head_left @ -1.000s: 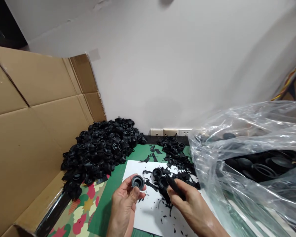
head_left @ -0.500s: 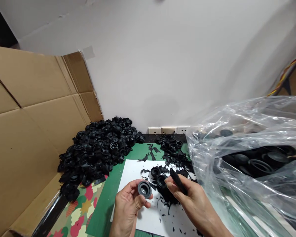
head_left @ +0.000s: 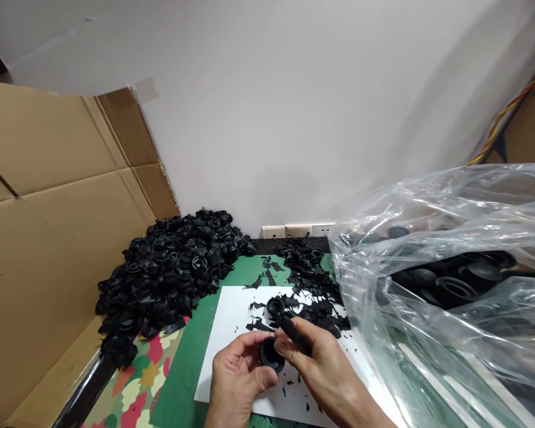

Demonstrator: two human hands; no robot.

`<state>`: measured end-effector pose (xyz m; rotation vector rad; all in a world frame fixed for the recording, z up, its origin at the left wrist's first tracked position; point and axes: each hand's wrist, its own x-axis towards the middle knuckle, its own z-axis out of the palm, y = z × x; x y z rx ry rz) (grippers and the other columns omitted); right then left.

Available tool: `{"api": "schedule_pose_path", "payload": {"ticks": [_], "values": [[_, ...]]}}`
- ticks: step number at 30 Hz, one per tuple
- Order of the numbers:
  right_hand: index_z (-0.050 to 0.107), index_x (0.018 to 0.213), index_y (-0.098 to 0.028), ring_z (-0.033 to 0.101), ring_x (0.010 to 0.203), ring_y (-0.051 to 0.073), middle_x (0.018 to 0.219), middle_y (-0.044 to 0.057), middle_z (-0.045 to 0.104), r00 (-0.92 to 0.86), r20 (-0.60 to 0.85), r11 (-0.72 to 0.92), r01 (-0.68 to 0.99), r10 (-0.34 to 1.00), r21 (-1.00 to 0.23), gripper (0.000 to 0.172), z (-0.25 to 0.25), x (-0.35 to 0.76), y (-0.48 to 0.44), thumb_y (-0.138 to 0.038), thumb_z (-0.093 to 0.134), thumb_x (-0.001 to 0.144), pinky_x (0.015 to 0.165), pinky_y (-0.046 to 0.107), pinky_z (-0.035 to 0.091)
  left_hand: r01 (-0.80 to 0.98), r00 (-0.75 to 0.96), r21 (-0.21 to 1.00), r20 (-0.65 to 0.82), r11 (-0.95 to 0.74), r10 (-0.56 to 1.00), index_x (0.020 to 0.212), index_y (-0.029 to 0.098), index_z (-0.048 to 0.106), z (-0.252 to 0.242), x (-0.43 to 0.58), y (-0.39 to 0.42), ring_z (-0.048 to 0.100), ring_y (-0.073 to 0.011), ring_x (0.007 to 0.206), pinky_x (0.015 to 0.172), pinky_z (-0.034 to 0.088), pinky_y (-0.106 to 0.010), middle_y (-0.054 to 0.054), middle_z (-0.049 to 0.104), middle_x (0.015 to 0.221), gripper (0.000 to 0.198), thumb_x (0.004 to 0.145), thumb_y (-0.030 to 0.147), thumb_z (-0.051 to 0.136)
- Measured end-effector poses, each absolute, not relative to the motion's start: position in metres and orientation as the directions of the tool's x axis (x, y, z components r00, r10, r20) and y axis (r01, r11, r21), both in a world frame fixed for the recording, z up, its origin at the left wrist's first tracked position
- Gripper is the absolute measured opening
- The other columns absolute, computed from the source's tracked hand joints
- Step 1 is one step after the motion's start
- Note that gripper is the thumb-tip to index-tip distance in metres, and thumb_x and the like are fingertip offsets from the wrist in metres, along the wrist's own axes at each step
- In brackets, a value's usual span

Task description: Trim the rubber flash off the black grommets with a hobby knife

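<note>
Between the thumb and fingers of my left hand (head_left: pixel 241 371) is a round black rubber part (head_left: pixel 271 355) with a hollow centre. My right hand (head_left: pixel 314 362) grips a dark pen-like tool (head_left: pixel 294 334), and its fingertips meet the right edge of that part. Just beyond the hands, a black ring (head_left: pixel 275 306) lies on a white sheet (head_left: pixel 223 339) among black scraps (head_left: pixel 318 312). The sheet rests on a green mat (head_left: pixel 182 368).
A large heap of black rubber pieces (head_left: pixel 173 267) is at the left, beside a cardboard sheet (head_left: pixel 71 226). On the right, a clear plastic bag (head_left: pixel 365 267) holds round black parts. Sockets (head_left: pixel 298 230) line the wall behind.
My right hand and the tool have moved left to the part in my left hand. The part has turned, and its small light centre no longer shows. The view has shifted slightly.
</note>
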<state>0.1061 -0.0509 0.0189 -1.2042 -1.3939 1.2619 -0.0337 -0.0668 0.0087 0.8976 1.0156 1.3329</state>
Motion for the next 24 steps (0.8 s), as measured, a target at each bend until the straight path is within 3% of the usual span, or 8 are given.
{"api": "schedule_pose_path", "payload": {"ticks": [4,11,17,21,24], "values": [[0.046,0.060,-0.019,0.041,0.060,0.014,0.058,-0.004,0.043,-0.123,-0.025,-0.013,0.095,0.992,-0.995,0.020,0.0171,0.1014,-0.0520,-0.033,0.051,0.074,0.054,0.025,0.034,-0.290,-0.001,0.954,-0.078,0.075,0.997,0.083,0.015,0.075,0.0081,-0.0331,-0.0687,0.065,-0.0205,0.077,0.071,0.050,-0.023,-0.008,0.074,0.076,0.046,0.041,0.028,0.088],[0.052,0.061,-0.018,0.043,0.052,0.012,0.054,-0.004,0.049,-0.164,-0.104,-0.108,-0.017,0.981,-0.994,0.013,0.0214,0.1050,-0.0531,-0.024,0.050,0.071,0.050,0.023,0.033,-0.336,-0.022,0.926,-0.189,0.170,0.982,0.080,0.012,0.074,0.0113,-0.0316,-0.0684,0.059,-0.0115,0.050,0.050,0.048,-0.019,-0.005,0.070,0.060,0.040,0.046,0.028,0.086],[0.058,0.067,-0.015,0.023,0.036,0.004,0.044,-0.005,0.049,-0.250,-0.332,-0.380,-0.180,0.910,-0.907,0.019,0.0224,0.1065,-0.0522,-0.033,0.058,0.068,0.036,0.021,0.013,-0.365,-0.020,0.914,-0.199,0.178,0.980,0.077,0.009,0.072,0.0138,-0.0295,-0.0694,0.061,-0.0135,0.050,0.045,0.048,-0.018,-0.009,0.071,0.059,0.039,0.047,0.031,0.085],[0.058,0.069,-0.014,0.020,0.034,0.003,0.040,-0.008,0.044,-0.278,-0.366,-0.433,-0.239,0.888,-0.869,0.019,0.0199,0.1081,-0.0509,-0.033,0.061,0.064,0.035,0.020,0.012,-0.368,-0.024,0.910,-0.216,0.192,0.976,0.077,0.009,0.072,0.0150,-0.0288,-0.0694,0.062,-0.0140,0.050,0.046,0.048,-0.018,-0.009,0.071,0.059,0.040,0.046,0.031,0.086],[0.059,0.069,-0.013,0.022,0.033,0.002,0.042,-0.005,0.049,-0.284,-0.362,-0.435,-0.264,0.888,-0.861,0.024,0.0193,0.1088,-0.0508,-0.036,0.064,0.063,0.034,0.019,0.011,-0.357,-0.041,0.916,-0.211,0.183,0.977,0.076,0.008,0.072,0.0162,-0.0283,-0.0692,0.061,-0.0137,0.049,0.046,0.048,-0.018,-0.009,0.071,0.058,0.042,0.044,0.032,0.086]]}}
